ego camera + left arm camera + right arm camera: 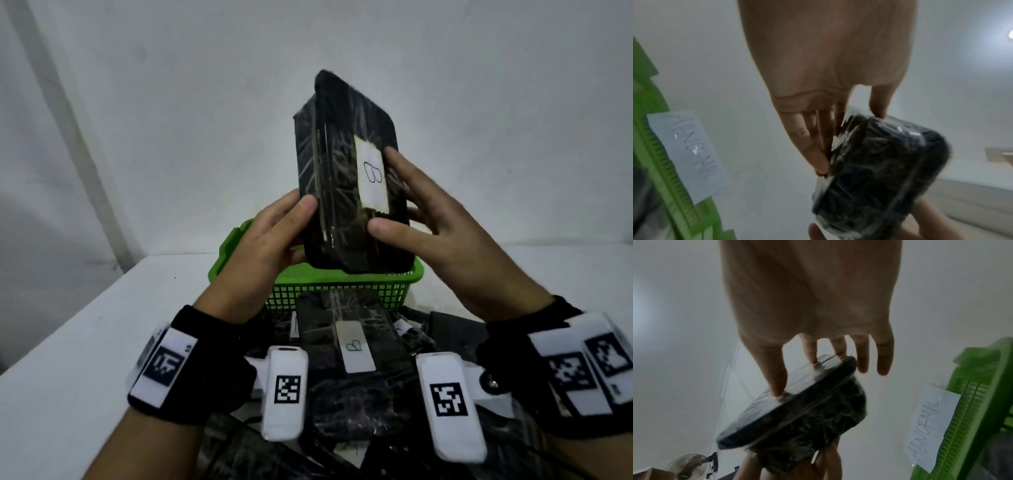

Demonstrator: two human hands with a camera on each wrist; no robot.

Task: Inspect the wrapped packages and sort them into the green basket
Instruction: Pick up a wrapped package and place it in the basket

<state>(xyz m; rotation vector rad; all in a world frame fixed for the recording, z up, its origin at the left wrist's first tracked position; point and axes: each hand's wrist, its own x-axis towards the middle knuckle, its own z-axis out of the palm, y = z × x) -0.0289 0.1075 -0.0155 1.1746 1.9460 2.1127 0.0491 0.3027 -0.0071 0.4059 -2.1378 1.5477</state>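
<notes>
The held package [346, 178] is black plastic under crinkly, glossy clear film, with a matt white paper label [371, 176] stuck on it. The basket [342, 287] is shiny green plastic mesh, the tabletop [85, 329] smooth matt white, and the wrist straps [191, 363] black cloth.

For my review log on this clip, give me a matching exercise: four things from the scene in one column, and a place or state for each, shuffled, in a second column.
Things:
1. held package
2. green basket
3. ABNORMAL paper sign
4. labelled package in the pile

Places or states:
A. stuck on the basket's outer wall
B. lying flat in front of the basket, near the wrists
C. raised on end between the left hand and the right hand
D. standing on the white table, behind the pile

Pairs: 1-C, 2-D, 3-A, 4-B
</notes>
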